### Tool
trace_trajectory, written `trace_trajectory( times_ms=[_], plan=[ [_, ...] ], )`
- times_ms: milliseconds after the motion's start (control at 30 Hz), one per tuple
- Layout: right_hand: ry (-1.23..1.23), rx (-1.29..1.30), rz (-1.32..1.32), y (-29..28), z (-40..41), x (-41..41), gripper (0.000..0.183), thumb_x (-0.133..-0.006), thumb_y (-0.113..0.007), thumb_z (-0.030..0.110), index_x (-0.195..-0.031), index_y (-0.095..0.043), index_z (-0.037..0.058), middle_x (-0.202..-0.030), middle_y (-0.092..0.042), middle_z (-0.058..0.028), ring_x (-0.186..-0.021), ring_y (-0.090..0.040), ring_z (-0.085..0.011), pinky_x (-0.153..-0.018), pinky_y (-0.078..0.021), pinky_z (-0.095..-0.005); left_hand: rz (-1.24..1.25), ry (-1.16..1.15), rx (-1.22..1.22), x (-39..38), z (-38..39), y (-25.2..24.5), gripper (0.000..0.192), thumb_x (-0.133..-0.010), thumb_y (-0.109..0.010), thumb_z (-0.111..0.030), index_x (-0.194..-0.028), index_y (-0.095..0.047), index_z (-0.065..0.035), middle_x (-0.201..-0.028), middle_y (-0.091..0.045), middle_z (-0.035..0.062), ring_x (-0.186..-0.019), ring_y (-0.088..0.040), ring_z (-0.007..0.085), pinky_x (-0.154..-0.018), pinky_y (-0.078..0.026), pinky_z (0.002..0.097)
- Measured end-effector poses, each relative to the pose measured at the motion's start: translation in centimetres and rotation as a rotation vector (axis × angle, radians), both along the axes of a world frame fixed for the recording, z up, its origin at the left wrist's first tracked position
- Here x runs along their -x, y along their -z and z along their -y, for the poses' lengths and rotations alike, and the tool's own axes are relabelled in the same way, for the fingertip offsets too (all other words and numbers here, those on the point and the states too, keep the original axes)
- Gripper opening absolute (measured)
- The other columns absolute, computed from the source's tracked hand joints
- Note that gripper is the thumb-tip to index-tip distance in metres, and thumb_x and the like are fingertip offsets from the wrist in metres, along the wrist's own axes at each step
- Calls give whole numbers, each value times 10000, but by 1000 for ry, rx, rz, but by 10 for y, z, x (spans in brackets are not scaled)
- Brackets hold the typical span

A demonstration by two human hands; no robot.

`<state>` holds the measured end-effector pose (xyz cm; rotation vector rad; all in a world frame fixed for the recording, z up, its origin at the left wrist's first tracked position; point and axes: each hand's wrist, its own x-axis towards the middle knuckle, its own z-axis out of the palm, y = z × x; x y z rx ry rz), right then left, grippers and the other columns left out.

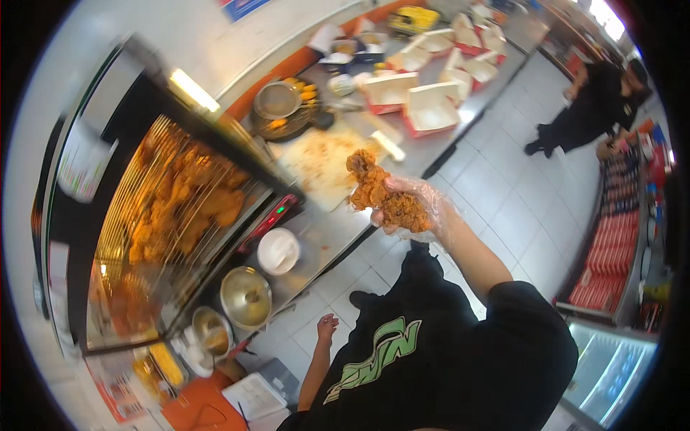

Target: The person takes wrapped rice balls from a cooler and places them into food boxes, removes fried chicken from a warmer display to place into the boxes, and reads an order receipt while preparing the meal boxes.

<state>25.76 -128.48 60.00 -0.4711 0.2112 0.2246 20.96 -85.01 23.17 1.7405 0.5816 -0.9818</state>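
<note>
My right hand (415, 202), in a clear plastic glove, grips pieces of fried chicken (369, 180) above the counter's edge. The pieces are brown and crusted; whether they are joined, I cannot tell. Below and beyond them lies a pale cutting board (318, 161) strewn with crumbs. A white handle (388, 145) rests at the board's far edge. My bare left hand (327, 326) hangs low beside my body, fingers loosely curled and holding nothing. Left of the board, a lit glass warming cabinet (178, 215) contains fried chicken (186, 188) on wire racks.
Several open white-and-red cardboard boxes (431, 108) stand along the counter. A metal strainer (276, 100) sits by orange fried pieces (307, 91). A white tub (278, 251) and metal bowl (246, 297) flank the cabinet. Another person (598, 102) stands across the tiled floor near stacked boxes (609, 258).
</note>
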Motion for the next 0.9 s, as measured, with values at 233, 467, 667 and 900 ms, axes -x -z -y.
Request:
trace_trajectory(
  times_ms=[233, 467, 667, 900],
  plan=[
    [137, -137, 125, 39, 161, 88, 508, -864, -565, 280, -1305, -372, 118, -1115, -538, -211, -749, -544, -207, -544, -439, -282, 41, 293, -46, -36, 185, 11, 242, -899, -521, -275, -1070, -559, -108, -863, -643, 37, -748, -595, 109, -615, -433, 248],
    [228, -50, 166, 50, 248, 139, 534, -865, -559, 280, -1329, -327, 154, -1140, -525, -230, -752, -554, -224, -550, -437, -309, 417, 868, 278, -42, 368, -64, 203, -887, -547, -143, -1043, -569, -15, -866, -633, 58, -751, -587, 117, -705, -474, 245],
    [208, -314, 211, 61, 275, 136, 501, -881, -531, 294, -1315, -344, 129, -1145, -515, -229, -766, -558, -245, -538, -421, -314, 593, 968, 357, -57, 486, -208, 218, -872, -556, -130, -1059, -566, -19, -907, -633, 76, -854, -603, 140, -746, -468, 267],
    [180, -337, 272, 66, 262, 105, 470, -902, -491, 309, -1281, -383, 53, -1180, -499, -235, -795, -552, -260, -534, -419, -309, 691, 959, 333, -50, 481, -247, 225, -871, -555, -137, -1075, -556, -40, -911, -628, 77, -826, -595, 141, -744, -466, 277]
  ],
)
